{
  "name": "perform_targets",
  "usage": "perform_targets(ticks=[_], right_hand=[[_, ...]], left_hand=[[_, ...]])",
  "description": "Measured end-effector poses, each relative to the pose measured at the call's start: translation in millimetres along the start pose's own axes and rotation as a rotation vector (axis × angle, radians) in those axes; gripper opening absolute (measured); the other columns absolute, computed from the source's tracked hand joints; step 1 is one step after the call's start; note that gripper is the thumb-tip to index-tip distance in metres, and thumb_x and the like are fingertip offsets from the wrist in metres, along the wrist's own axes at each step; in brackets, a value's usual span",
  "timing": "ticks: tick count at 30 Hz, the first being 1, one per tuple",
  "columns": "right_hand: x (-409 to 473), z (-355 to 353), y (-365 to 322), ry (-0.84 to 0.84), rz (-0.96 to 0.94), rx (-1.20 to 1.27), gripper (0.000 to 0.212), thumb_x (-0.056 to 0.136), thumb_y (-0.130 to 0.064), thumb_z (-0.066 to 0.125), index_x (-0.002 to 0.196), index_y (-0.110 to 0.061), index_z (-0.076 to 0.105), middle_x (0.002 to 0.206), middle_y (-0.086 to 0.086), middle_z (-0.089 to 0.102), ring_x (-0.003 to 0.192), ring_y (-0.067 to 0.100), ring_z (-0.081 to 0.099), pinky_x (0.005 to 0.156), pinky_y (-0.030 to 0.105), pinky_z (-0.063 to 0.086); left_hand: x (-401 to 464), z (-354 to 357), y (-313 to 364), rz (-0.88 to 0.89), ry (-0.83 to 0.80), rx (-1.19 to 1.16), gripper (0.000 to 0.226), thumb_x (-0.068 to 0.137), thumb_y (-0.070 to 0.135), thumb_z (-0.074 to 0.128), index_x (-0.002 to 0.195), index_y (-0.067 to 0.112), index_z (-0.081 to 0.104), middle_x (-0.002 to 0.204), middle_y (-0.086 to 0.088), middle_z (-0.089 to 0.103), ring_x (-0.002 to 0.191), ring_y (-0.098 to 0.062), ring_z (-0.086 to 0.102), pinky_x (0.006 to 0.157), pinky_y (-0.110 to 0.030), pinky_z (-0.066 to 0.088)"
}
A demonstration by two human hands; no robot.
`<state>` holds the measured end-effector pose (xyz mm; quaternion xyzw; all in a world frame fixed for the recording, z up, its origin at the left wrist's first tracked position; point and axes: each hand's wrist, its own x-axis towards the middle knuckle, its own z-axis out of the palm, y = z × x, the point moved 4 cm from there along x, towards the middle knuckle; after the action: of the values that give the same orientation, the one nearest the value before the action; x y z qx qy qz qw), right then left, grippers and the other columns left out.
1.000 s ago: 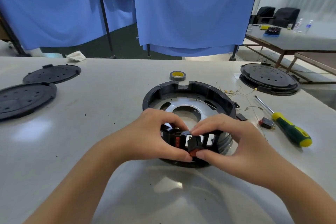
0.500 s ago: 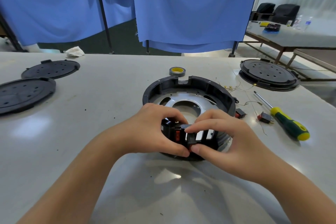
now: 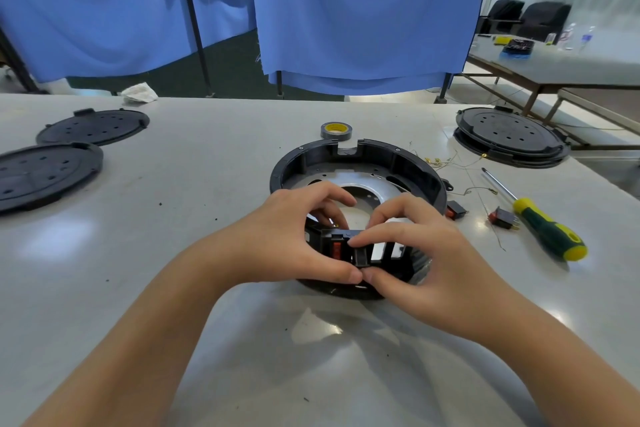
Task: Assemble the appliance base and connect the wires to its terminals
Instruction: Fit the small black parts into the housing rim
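A round black appliance base (image 3: pixel 408 163) with a silver metal plate inside lies on the white table (image 3: pixel 207 253). At its near rim sits a slotted panel with a red rocker switch (image 3: pixel 335 249) in one slot. My right hand (image 3: pixel 422 253) pinches a small black switch (image 3: pixel 360 256) at the neighbouring slot. My left hand (image 3: pixel 294 236) grips the near rim of the base, its thumb touching my right thumb. Two loose red switches (image 3: pixel 502 218) and thin wires (image 3: pixel 450 163) lie to the right of the base.
A green and yellow screwdriver (image 3: pixel 543 232) lies at the right. A tape roll (image 3: pixel 336 130) sits behind the base. Black round covers lie at the far left (image 3: pixel 48 173) and a stacked pair at the far right (image 3: pixel 509 135). Blue curtains hang behind the table.
The black switch in my right hand has gone down into the slot of the panel; its red face no longer shows. My hands have stayed at the near rim.
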<state>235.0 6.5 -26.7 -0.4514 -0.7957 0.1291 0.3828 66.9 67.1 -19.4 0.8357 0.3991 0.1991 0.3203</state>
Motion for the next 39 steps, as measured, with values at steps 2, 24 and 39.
perform_targets(ticks=[2,24,39], right_hand=[[0.0,0.4,-0.5,-0.007,0.006,0.009,0.031,0.073,-0.018,0.074,0.101,-0.031,0.073,0.103,-0.015,0.055,0.106,0.013,0.055,0.087,0.030,0.046],[5.4,-19.1,11.0,0.193,0.090,0.401,0.040,0.072,0.000,0.069,0.105,-0.020,0.063,0.102,0.005,0.063,0.096,0.020,0.068,0.089,0.028,0.052],[2.1,-5.0,-4.5,0.143,-0.047,0.114,0.058,0.070,-0.018,0.078,0.120,-0.034,0.052,0.108,-0.015,0.055,0.109,0.016,0.057,0.093,0.023,0.045]], left_hand=[[0.0,-0.3,0.4,0.004,0.007,-0.004,0.068,0.060,0.042,0.090,0.117,0.044,0.053,0.102,0.022,0.064,0.106,0.008,0.054,0.084,-0.005,0.040],[-4.1,-9.8,-9.4,-0.092,0.006,0.120,0.041,0.066,0.048,0.082,0.101,0.051,0.060,0.105,0.049,0.042,0.121,0.020,0.020,0.117,-0.031,0.018],[-4.4,-7.0,18.1,0.092,0.205,-0.129,0.013,0.065,0.040,0.075,0.072,0.031,0.069,0.086,0.009,0.070,0.097,-0.005,0.064,0.091,-0.030,0.047]])
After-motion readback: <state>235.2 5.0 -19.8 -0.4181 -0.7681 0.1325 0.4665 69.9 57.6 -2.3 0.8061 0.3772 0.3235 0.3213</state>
